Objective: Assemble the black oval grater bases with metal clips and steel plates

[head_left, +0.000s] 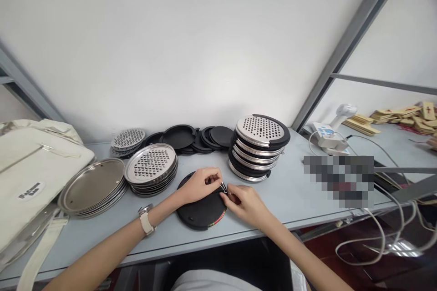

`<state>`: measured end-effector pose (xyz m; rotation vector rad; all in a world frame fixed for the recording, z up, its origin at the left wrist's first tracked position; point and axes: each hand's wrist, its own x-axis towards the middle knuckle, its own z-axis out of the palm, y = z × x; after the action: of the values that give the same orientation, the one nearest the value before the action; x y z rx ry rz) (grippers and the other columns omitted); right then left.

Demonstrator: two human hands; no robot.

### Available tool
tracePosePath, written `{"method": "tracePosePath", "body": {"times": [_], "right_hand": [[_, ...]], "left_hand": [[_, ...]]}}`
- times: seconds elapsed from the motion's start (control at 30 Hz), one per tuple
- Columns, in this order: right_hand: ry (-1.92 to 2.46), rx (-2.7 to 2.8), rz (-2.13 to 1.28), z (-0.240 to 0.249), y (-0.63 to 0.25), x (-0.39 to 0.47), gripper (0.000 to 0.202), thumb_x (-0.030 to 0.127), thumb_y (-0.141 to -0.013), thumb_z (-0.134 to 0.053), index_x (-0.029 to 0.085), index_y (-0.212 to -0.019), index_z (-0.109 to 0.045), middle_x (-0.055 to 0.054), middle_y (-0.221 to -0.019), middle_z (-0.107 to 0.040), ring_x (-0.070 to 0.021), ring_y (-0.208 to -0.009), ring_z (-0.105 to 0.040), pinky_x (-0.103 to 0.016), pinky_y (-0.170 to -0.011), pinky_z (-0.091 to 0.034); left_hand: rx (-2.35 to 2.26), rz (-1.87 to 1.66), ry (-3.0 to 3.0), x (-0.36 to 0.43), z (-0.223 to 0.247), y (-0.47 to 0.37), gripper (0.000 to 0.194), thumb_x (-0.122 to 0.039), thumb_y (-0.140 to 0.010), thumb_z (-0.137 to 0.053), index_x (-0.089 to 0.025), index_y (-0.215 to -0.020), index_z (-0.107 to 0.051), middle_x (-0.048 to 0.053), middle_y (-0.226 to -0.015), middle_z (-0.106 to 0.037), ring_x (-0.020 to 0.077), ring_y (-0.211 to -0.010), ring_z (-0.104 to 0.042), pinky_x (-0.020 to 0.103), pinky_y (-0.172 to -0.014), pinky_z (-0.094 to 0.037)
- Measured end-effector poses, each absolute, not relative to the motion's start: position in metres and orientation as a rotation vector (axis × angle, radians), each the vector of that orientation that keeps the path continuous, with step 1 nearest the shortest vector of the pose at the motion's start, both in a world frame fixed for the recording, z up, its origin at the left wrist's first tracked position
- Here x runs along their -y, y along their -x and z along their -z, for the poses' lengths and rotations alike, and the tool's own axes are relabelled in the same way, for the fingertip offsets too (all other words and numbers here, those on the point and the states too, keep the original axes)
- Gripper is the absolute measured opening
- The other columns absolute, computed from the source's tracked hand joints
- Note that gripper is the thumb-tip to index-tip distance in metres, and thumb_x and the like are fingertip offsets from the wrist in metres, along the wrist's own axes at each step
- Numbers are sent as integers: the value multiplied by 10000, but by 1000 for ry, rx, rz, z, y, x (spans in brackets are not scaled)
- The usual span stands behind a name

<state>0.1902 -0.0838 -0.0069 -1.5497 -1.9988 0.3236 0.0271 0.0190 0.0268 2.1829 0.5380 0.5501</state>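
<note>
Nearest, on the grey table (290,200) close to its front edge, the black disc (201,211) lies flat in front of you, matte, dark and round, with a thin strip of red and yellow along its near right rim and a small dimple towards the near left. Your left hand (201,186) reaches across its upper part, fingertips pinched on a small bright wire piece (223,186) at the disc's right edge; your right hand (249,204) comes in from the side, thumb and finger closed about the wire's lower end. Judging by looks, the disc is light and fairly stiff, perhaps a bit slick, best steadied by its thick rim; the wire seems thin, springy and apt to slip, so take it by the ends. Farther off, left of the disc, sit plain metal discs (95,186) in a stack, then grater plates (152,163) piled face up, holes showing. Beyond your right hand stands a tall stack of rimmed graters (261,132), silver and black in layers. Farther still, black rings and lids (179,137) overlap in a loose row along the pale wall (205,54).
</note>
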Motion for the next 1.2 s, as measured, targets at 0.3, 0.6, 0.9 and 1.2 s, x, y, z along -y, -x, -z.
{"method": "tracePosePath", "body": {"times": [0.3,0.6,0.9,1.2], "right_hand": [[1406,1818,-312,11,-192,84,201,235,-928,-441,210,-738,-381,15,-708,-413,-119,-606,-413,-249,-569,-350],[1273,1839,-372,12,-193,82,133,192,-934,-434,218,-809,-396,-29,-862,-441,-150,-750,-469,-281,-667,-424],[1249,1829,-281,16,-195,77,128,164,-939,-440,223,-834,-396,-10,-800,-438,-156,-746,-458,-290,-688,-398],[1262,1762,-240,16,-195,77,93,168,-932,-461,228,-886,-406,-25,-852,-469,-166,-791,-491,-303,-726,-428]], "left_hand": [[-570,-530,-2197,-20,-26,-25,161,-224,-871,-431,-168,-735,-496,-36,-652,-479,104,-610,-413,220,-570,-326],[-555,-522,-2185,-20,-22,-27,119,-231,-863,-475,-171,-775,-528,-38,-678,-490,99,-622,-442,215,-587,-359],[-466,-555,-2263,-21,-21,-25,85,-214,-842,-509,-188,-888,-575,13,-894,-561,115,-720,-517,246,-694,-434],[-482,-557,-2249,-22,-19,-26,94,-239,-858,-515,-184,-869,-591,7,-855,-573,114,-707,-510,235,-654,-420]]}}
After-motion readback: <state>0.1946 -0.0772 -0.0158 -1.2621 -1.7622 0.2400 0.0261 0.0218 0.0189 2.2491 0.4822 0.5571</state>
